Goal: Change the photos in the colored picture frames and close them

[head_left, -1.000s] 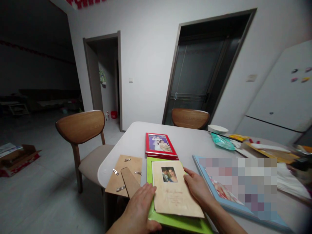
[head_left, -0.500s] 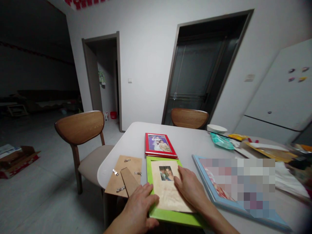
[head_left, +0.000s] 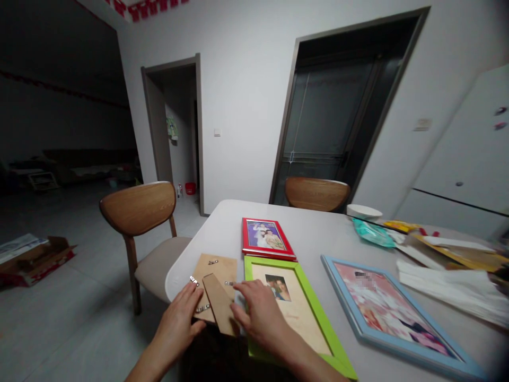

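My left hand (head_left: pixel 178 321) rests its fingers on the near left edge of a brown frame backing board (head_left: pixel 214 277) with metal clips and a fold-out stand. The fingers of my right hand (head_left: pixel 256 310) curl over the board's right edge and stand. Both hands touch the board, which lies flat at the table's near left corner. Just right of it lies a green picture frame (head_left: pixel 314 318) with a beige card and a small photo seated inside it.
A red framed photo (head_left: pixel 266 239) lies beyond the green frame, a blue framed picture (head_left: pixel 392 313) to the right. Papers, a teal packet (head_left: pixel 371 233) and a white bowl (head_left: pixel 363 212) crowd the far right of the white table (head_left: pixel 318 233). Two wooden chairs stand left and behind.
Both hands left the green frame and moved left onto the backing board. The beige card, loose on top a second ago, now sits inside the green frame.
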Motion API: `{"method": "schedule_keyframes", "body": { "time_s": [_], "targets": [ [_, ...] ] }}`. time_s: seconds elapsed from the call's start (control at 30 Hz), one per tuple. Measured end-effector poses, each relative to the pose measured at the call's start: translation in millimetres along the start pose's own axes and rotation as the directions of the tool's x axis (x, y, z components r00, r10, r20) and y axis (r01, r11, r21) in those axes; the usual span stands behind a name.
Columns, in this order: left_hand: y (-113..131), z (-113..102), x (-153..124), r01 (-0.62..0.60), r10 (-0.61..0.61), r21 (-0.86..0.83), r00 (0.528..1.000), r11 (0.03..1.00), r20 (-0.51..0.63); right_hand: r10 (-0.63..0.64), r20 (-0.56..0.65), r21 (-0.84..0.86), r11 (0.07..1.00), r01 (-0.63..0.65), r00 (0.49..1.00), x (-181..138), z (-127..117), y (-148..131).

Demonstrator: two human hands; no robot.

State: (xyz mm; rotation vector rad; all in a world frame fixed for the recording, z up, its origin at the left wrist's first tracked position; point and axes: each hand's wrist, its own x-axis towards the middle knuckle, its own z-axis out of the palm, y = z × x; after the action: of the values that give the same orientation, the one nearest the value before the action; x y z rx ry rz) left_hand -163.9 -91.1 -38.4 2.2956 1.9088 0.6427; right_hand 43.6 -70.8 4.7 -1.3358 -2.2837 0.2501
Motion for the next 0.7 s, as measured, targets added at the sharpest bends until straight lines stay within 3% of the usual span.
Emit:
{"method": "schedule_keyframes", "body": {
  "time_s": [0.13,0.23,0.33,0.43,0.57,0.7],
  "targets": [
    [-0.4,1.1,1.5,-0.043,0.041,-0.022,0.997,0.999,-0.064,-0.002,0.05,-0.053,0.999,0.005,0.999,12.1,23.4,-26.0],
    [5.0,-5.2,2.9,-0.067,0.062,-0.05,0.993,0.996,-0.099,0.02,0.039,0.059,0.998,-0.022,0.999,16.0,26.2,-25.4],
    [21.4,-15.3,4.1,-0.127,0.111,-0.1,0.982,0.987,-0.151,0.035,-0.009,0.196,0.98,-0.032,0.999,10.1,8.6,-15.7],
    [51.2,-22.2,5.1,-0.212,0.186,-0.174,0.97,0.962,-0.154,0.037,-0.015,0.229,0.973,-0.032,0.999,-7.6,-21.6,1.6],
    [95.9,-16.3,6.3,-0.271,0.278,-0.291,0.96,0.917,-0.018,0.124,0.08,0.195,0.971,-0.138,0.989,-39.7,-54.0,35.0],
    [124.0,-2.0,7.8,-0.283,0.334,-0.356,0.938,0.891,0.09,0.226,0.126,0.123,0.963,-0.241,0.966,-63.0,-64.5,63.6]
  ]
}}
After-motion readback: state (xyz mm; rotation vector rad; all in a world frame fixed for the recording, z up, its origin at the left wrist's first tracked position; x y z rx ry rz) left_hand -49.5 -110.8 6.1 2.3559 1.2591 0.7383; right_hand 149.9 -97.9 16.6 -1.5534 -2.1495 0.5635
